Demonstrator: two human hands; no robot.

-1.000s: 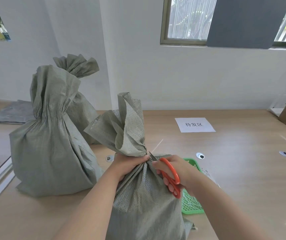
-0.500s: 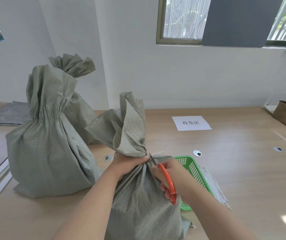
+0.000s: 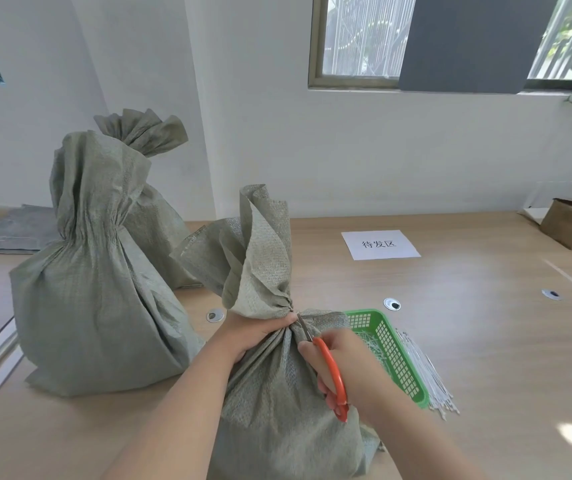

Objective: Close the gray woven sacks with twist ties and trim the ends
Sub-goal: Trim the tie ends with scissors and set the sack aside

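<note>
Since a second ago the white tie end jutting from the near sack (image 3: 277, 393) has vanished, and the right hand (image 3: 350, 358) has drawn the orange scissors (image 3: 331, 372) in against the gathered neck. The left hand (image 3: 256, 336) is curled tight round that neck, the right hand is clamped through the scissor loops, and the sack stands front and centre on the table (image 3: 485, 341) beside the green basket (image 3: 398, 355). With the blade tips against the weave and close to the left fingertips, another snip could nick cloth or finger, or sever the twist so the neck springs open.

Near sack (image 3: 277, 393) stands left of basket (image 3: 392, 355); two sacks (image 3: 97, 289) behind-left.
</note>
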